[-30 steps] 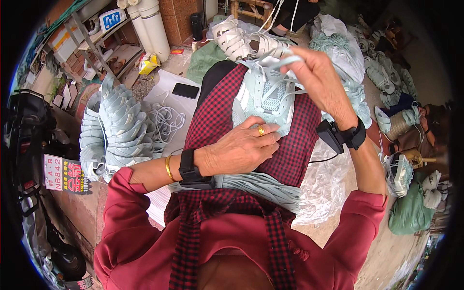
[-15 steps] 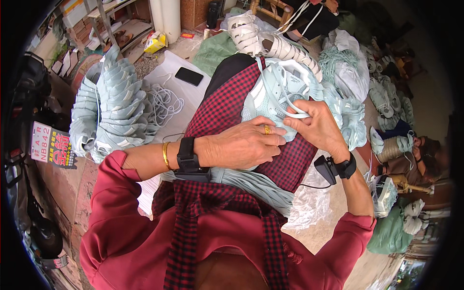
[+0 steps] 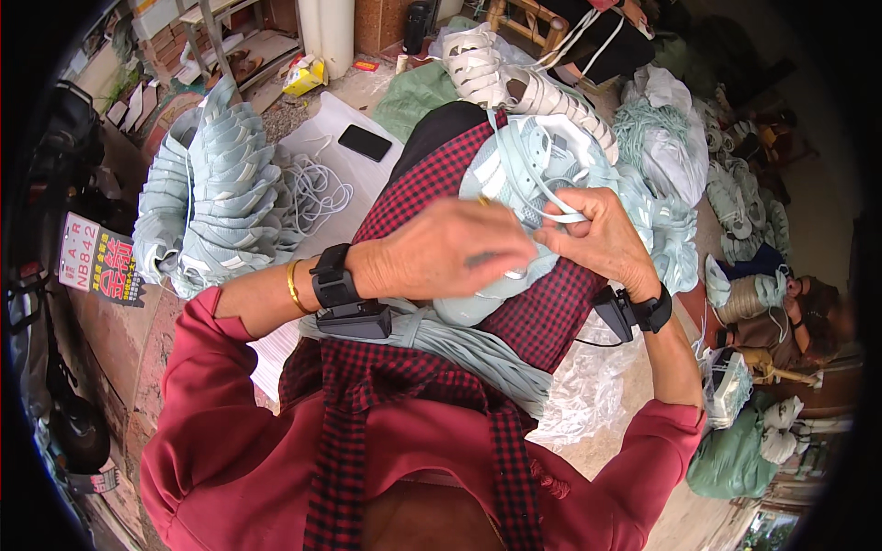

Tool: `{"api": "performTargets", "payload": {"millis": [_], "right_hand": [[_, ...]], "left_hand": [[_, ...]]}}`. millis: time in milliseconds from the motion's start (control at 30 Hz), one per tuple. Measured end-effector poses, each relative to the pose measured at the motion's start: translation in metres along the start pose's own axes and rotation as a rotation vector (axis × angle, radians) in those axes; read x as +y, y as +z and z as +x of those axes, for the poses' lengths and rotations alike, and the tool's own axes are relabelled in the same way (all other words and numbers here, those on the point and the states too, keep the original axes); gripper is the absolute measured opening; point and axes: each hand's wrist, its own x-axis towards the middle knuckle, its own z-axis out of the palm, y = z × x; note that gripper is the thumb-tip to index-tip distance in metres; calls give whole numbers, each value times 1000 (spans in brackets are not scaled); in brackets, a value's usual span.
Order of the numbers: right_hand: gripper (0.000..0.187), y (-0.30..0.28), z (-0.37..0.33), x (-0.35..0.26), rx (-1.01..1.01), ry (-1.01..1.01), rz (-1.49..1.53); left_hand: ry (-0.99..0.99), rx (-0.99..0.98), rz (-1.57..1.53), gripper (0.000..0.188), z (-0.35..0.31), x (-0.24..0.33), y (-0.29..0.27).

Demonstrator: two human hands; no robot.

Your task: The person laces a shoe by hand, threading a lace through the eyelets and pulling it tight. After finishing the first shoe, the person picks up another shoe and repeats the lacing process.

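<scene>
A pale blue shoe upper (image 3: 485,174) lies across my checked apron (image 3: 423,188) over my lap. My right hand (image 3: 602,237) is closed at its right side, pinching a flat pale blue shoelace (image 3: 526,174) that loops up over the upper. Above the upper's near part is my left hand (image 3: 432,250), smeared by motion; whether its fingers hold anything is hidden. A bundle of pale blue laces (image 3: 473,349) rests on my lap, below both hands. More pale blue uppers (image 3: 675,241) hang together just right of my right hand.
To the left stands a curved stack of pale blue uppers (image 3: 225,184). Near it are white cord (image 3: 317,193) and a black phone (image 3: 365,143) on a white sheet. White uppers (image 3: 473,69) lie ahead. Another person's hand (image 3: 634,13) shows at the top, with white laces. Clear plastic (image 3: 588,386) lies at right.
My left hand has lifted off the upper and moved slightly left and toward me, turning as it goes. My right hand keeps its pinch on the shoelace.
</scene>
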Motion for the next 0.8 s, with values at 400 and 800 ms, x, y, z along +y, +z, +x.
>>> {"api": "performTargets", "payload": {"millis": [400,800], "right_hand": [[30,10,6,-20,252,-155,-104],[18,19,35,-25,500,-395,-148]], "left_hand": [[-35,117,219,14,7,-27,-5],[-40,29,164,10,18,-29,-11]]}}
